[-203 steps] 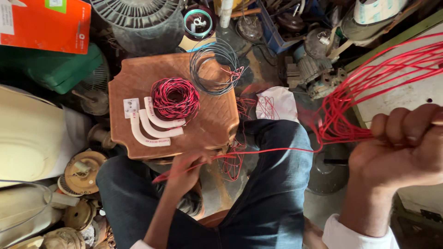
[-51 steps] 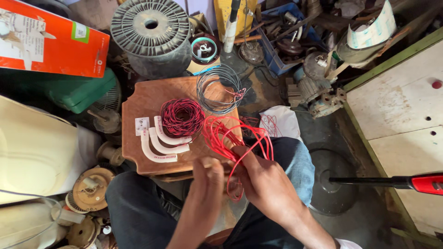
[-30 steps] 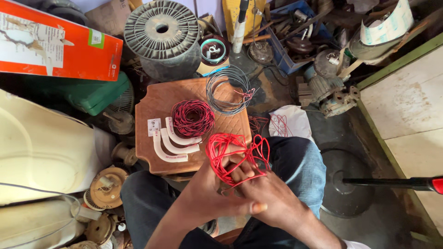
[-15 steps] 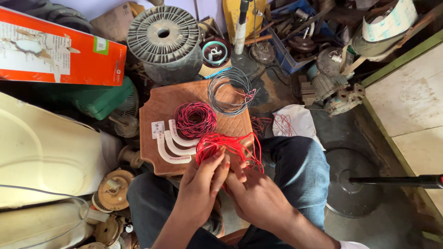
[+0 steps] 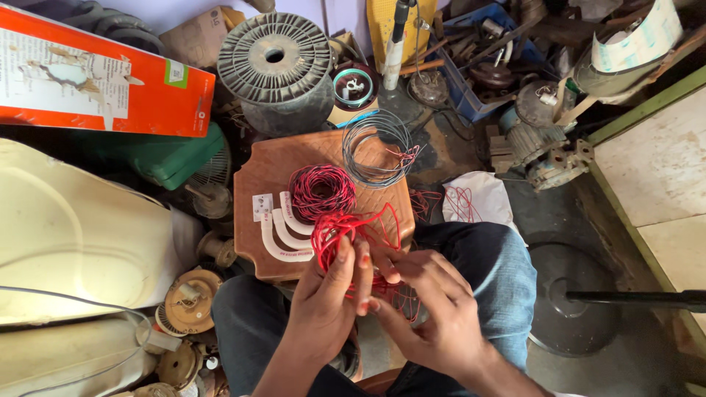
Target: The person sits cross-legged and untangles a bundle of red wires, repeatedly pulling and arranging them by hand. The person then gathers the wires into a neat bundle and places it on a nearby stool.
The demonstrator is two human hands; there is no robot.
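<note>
Head view shows a loose bundle of red wire [image 5: 351, 229] at the near edge of a brown wooden board [image 5: 276, 165], held over the person's lap. The left hand [image 5: 327, 305] pinches its loops between thumb and fingers, grip closed on the wire; the right hand [image 5: 434, 309] grasps the strands just beside it. On the board lie a wound red-and-black coil [image 5: 321, 191], a grey wire ring [image 5: 376, 147] and white curved strips [image 5: 283, 237]. A blue crate [image 5: 471, 103] behind holds metal parts. Clutter crowds the board's far and left edges; bare floor [image 5: 544, 213] opens to the right.
</note>
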